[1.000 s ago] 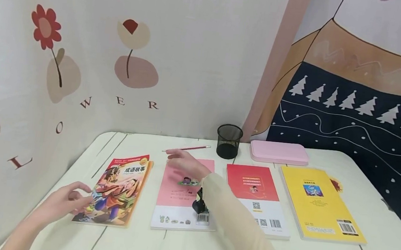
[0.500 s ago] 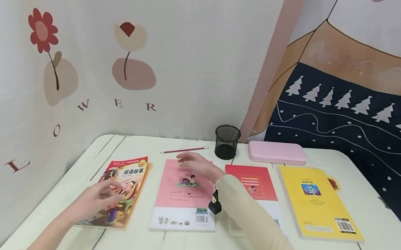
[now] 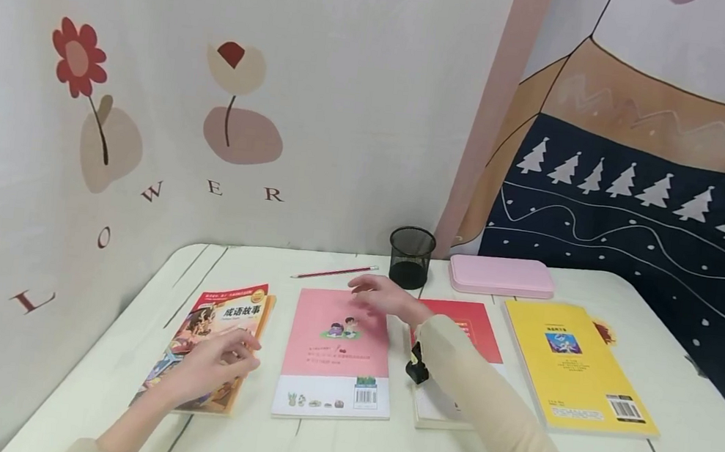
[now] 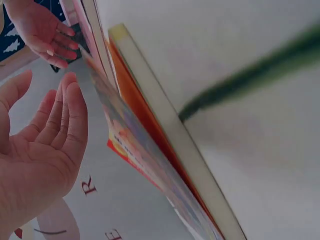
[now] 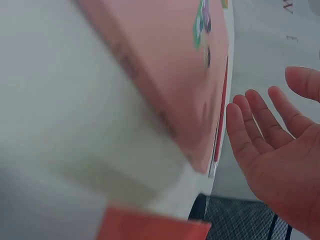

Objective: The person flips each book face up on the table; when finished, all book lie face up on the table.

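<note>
storybook [image 3: 217, 347] cover reads 成语故事; wall cloth [image 3: 217, 93] shows "lower".

pink book [image 3: 337, 341], yellow book [image 3: 576, 366], black mesh cup [image 3: 410, 256]

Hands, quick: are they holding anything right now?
Left hand: open, holds nothing, over the storybook.
Right hand: open, holds nothing, above the pink book.

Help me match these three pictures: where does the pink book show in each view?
Head: pink book lies centre table, below the right hand.
Left wrist: only thin edges at the top left; which is pink I cannot tell.
Right wrist: fills the upper middle, left of the palm.
Shared landmark: the black mesh cup.
</note>
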Tool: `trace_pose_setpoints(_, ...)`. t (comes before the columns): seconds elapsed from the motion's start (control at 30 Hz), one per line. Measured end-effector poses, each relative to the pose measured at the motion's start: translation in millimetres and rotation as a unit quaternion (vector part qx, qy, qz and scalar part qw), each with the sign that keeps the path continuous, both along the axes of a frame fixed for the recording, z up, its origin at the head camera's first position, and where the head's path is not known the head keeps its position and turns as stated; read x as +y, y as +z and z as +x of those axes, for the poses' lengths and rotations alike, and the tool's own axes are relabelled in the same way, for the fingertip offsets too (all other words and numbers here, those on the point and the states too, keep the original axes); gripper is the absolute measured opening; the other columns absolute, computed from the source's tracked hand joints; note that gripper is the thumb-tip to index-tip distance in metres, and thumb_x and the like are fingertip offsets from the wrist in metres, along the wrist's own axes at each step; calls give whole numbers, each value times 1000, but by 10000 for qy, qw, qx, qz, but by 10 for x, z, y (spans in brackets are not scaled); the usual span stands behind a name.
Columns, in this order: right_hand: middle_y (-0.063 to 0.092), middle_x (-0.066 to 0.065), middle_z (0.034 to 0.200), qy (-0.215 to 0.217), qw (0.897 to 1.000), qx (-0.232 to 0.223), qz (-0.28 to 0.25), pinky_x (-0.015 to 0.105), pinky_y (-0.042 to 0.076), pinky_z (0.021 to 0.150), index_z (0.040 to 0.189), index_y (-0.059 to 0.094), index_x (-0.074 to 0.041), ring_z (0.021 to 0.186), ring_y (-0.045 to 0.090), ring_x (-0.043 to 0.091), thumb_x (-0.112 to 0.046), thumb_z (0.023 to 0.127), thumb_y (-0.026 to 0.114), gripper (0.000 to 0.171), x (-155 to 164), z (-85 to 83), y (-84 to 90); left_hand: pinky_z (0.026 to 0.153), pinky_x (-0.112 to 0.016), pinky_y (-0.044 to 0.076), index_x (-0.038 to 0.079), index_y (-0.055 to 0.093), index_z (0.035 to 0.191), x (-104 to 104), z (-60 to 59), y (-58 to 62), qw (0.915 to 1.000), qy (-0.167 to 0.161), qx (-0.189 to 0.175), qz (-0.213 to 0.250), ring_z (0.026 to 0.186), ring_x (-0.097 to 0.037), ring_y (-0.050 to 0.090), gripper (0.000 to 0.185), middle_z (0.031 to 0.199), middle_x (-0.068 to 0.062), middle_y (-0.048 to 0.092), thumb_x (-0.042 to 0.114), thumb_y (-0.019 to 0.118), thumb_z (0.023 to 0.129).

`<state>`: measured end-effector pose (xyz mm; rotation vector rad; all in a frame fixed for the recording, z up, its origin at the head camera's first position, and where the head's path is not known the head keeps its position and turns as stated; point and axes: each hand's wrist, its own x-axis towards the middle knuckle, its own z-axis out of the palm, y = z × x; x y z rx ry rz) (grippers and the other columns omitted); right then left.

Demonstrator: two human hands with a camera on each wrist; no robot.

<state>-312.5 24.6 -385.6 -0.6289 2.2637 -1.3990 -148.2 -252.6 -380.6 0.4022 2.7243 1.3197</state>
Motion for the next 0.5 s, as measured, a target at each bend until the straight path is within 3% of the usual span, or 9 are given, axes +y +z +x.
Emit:
trace_pose_setpoints(0.23, 54, 15, 111, -271, 9991, 48, 327, 35, 48, 70, 119, 51, 0, 88, 54, 29, -7, 88, 50, 31, 151, -67, 10, 56, -26, 47, 3, 56, 101, 161, -24, -75, 9995, -146, -111, -250, 70, -20, 57, 27, 86, -3, 59, 22, 62, 83)
trace_pose_setpoints(0.5, 55, 9, 110, -715, 9943, 35, 789, 31, 48, 69, 118, 53, -6, 86, 53, 23, -13, 86, 57, 33, 245, -168, -42, 53, -29, 49, 2, 55, 103, 265, -36, -118, 9974, -535, -489, -10, 68, -20, 58, 30, 97, -12, 57, 21, 63, 82)
